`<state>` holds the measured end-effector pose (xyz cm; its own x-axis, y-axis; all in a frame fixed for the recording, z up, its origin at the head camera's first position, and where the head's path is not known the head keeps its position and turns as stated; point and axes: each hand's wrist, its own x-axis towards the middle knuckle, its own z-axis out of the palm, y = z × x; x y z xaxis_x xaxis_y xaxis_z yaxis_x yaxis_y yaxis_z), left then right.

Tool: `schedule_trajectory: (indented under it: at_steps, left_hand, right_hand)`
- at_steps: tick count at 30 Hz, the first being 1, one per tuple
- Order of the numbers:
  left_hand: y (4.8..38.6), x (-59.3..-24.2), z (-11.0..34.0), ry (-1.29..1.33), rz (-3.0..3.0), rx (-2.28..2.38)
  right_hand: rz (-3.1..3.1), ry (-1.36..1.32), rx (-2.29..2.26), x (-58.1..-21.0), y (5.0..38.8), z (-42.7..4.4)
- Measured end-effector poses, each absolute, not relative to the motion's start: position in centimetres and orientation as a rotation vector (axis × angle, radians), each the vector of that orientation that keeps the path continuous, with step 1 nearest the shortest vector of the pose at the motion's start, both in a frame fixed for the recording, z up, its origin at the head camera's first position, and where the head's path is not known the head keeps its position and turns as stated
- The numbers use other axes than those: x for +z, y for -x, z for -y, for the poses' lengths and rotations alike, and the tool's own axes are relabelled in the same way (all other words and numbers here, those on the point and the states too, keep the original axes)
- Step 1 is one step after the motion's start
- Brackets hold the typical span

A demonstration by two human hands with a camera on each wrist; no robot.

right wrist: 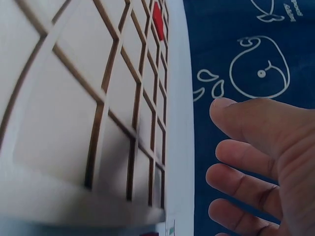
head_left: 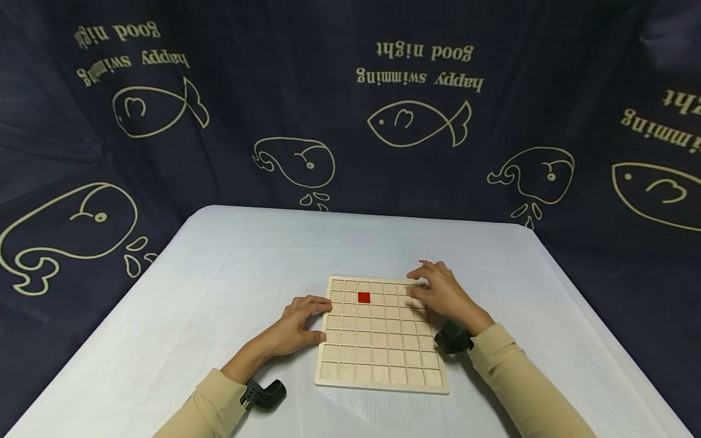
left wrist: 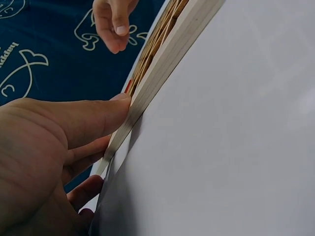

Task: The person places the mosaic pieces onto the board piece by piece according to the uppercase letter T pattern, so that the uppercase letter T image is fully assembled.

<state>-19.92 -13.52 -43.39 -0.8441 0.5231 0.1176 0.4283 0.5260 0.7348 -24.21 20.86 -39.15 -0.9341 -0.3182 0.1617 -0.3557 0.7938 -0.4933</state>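
A pale wooden board point(head_left: 378, 389) with a grid of square cells lies on the white table. One red square point(head_left: 364, 297) fills a cell in its second row from the far side, third from the left. My left hand point(head_left: 296, 325) rests thumb and fingertips against the board's left edge; in the left wrist view, that hand point(left wrist: 54, 142) touches the board's side point(left wrist: 170, 59). Above the board's far right part is my right hand point(head_left: 440, 295), fingers loosely bent. In the right wrist view, nothing shows between the thumb and fingers of this hand point(right wrist: 266, 162).
Just beyond my right hand lies a small red-and-white item point(head_left: 423, 261), partly hidden and too small to make out. The white table point(head_left: 263, 249) ends at a dark blue cloth point(head_left: 339, 73) printed with fish and whales. Each wrist wears a black device.
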Motion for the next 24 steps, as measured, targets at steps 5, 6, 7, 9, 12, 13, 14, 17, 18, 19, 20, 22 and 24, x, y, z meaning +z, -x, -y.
schedule_trajectory:
  at_steps: [5, 6, 7, 9, 12, 13, 14, 17, 18, 19, 20, 22, 24]
  left_hand:
    - [19.9, -43.4, 13.5, -0.819, -2.638, 1.22]
    - [19.9, -43.4, 13.5, -0.821, -2.637, 1.223]
    - [19.9, -43.4, 13.5, -0.825, -2.638, 1.223]
    - [19.9, -43.4, 13.5, -0.83, -2.639, 1.224]
    - [19.9, -43.4, 13.5, -0.838, -2.638, 1.229]
    - [19.9, -43.3, 13.5, -0.839, -2.64, 1.226]
    - [19.9, -43.3, 13.5, -0.841, -2.642, 1.223]
    - [19.9, -43.4, 13.5, -0.849, -2.646, 1.222]
    - [19.9, -43.4, 13.5, -0.85, -2.649, 1.219]
    - [19.9, -43.4, 13.5, -0.85, -2.652, 1.217]
    - [19.9, -43.4, 13.5, -0.85, -2.653, 1.216]
    - [19.9, -43.4, 13.5, -0.847, -2.655, 1.213]
    - [19.9, -43.4, 13.5, -0.846, -2.658, 1.21]
  right_hand:
    - [2.882, -0.541, 0.803, -39.3, 24.4, -21.6]
    - [2.878, -0.541, 0.797, -39.4, 24.4, -21.8]
    - [2.876, -0.539, 0.792, -39.4, 24.5, -21.9]
    - [2.881, -0.533, 0.784, -39.5, 24.5, -22.2]
    - [2.893, -0.52, 0.764, -39.5, 24.6, -22.6]
    - [2.899, -0.518, 0.757, -39.5, 24.6, -22.7]
    - [2.902, -0.516, 0.752, -39.4, 24.7, -22.9]
    - [2.909, -0.509, 0.757, -39.4, 24.8, -23.3]
    - [2.911, -0.505, 0.755, -39.5, 24.8, -23.4]
    - [2.912, -0.505, 0.753, -39.5, 24.8, -23.5]
    - [2.913, -0.5, 0.753, -39.6, 24.9, -23.6]
    - [2.914, -0.492, 0.741, -39.7, 25.0, -23.9]
    - [2.922, -0.476, 0.727, -39.9, 25.2, -24.2]
